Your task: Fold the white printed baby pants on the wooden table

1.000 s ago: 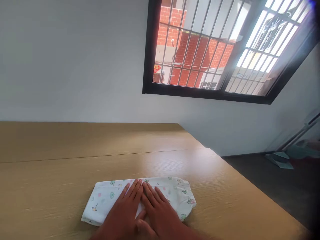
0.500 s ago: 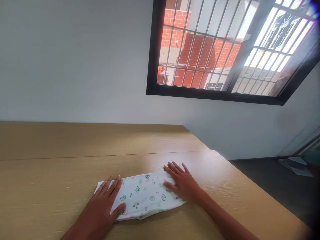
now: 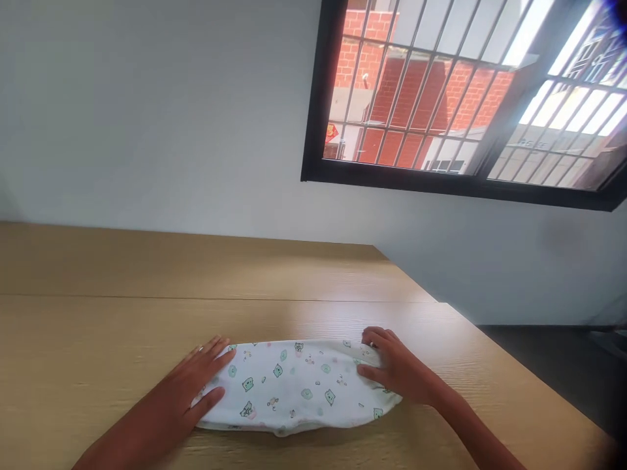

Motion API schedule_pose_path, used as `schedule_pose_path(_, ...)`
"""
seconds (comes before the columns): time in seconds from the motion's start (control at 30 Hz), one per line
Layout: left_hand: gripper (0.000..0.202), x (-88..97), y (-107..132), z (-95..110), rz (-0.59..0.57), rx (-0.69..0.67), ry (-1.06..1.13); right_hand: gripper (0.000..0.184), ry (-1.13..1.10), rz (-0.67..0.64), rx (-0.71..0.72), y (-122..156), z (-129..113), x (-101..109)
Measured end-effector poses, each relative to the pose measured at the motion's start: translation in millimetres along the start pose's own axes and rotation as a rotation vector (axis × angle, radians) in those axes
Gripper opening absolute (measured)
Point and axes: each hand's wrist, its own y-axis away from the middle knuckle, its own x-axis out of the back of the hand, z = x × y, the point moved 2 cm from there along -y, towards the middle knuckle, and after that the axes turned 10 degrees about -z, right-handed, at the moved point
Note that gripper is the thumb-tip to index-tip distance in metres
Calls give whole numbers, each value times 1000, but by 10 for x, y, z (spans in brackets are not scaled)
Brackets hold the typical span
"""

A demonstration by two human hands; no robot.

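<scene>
A small folded white cloth (image 3: 298, 385) printed with little green and pink animals lies flat on the wooden table (image 3: 147, 326), near its front edge. My left hand (image 3: 196, 385) rests on the cloth's left end, palm down, fingers stretched out flat. My right hand (image 3: 392, 365) is on the cloth's right end with its fingers curled, pinching the edge of the fabric.
The table runs back to a plain white wall, with a seam across its top. Its right edge drops to a dark floor (image 3: 563, 372). A black-framed barred window (image 3: 465, 98) sits high on the wall at right.
My hands slid apart from the cloth's middle to its two ends. The right hand's fingers went from flat to curled on the right edge. The view shifted a little to the left.
</scene>
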Motion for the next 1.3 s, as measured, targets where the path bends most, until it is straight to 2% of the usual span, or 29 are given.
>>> schedule_pose_path(0.17,53,61,53,-74,1,12,119,21,-105,-96,-8,-9,-31,23)
schedule_pose_path(0.33,33,266,23,-80,74,37,293,21,-292,-222,66,62,-56,140)
schedule_pose_path(0.5,29,341,-16,40,-46,57,489,34,-510,-397,80,158,74,366)
schedule_pose_path(0.57,24,307,-24,137,-66,19,538,36,-568,-404,42,193,201,453)
schedule_pose_path(0.7,20,229,-9,387,-82,-91,644,42,-664,-322,-82,288,475,566)
schedule_pose_path(0.83,20,240,44,573,-61,-125,684,48,-643,-307,-137,364,495,629)
schedule_pose_path(0.9,19,261,55,608,-45,-113,684,48,-576,-307,-174,346,356,690)
schedule_pose_path(0.97,18,267,47,609,-65,-106,692,46,-473,-279,-210,289,91,778)
schedule_pose_path(1.03,18,256,27,589,-84,-101,703,45,-376,-232,-208,225,-312,860)
schedule_pose_path(1.07,18,249,17,577,-85,-104,702,44,-345,-226,-175,203,-556,881)
schedule_pose_path(1.13,19,239,2,562,-70,-125,692,49,-333,-121,-56,193,-1059,882)
schedule_pose_path(1.2,19,246,-1,562,-55,-148,682,64,-352,-39,103,223,-1482,783)
schedule_pose_path(1.23,20,257,3,569,-52,-156,683,64,-323,29,155,245,-1625,699)
schedule_pose_path(1.3,21,292,17,592,-51,-178,686,62,-239,100,218,272,-1752,444)
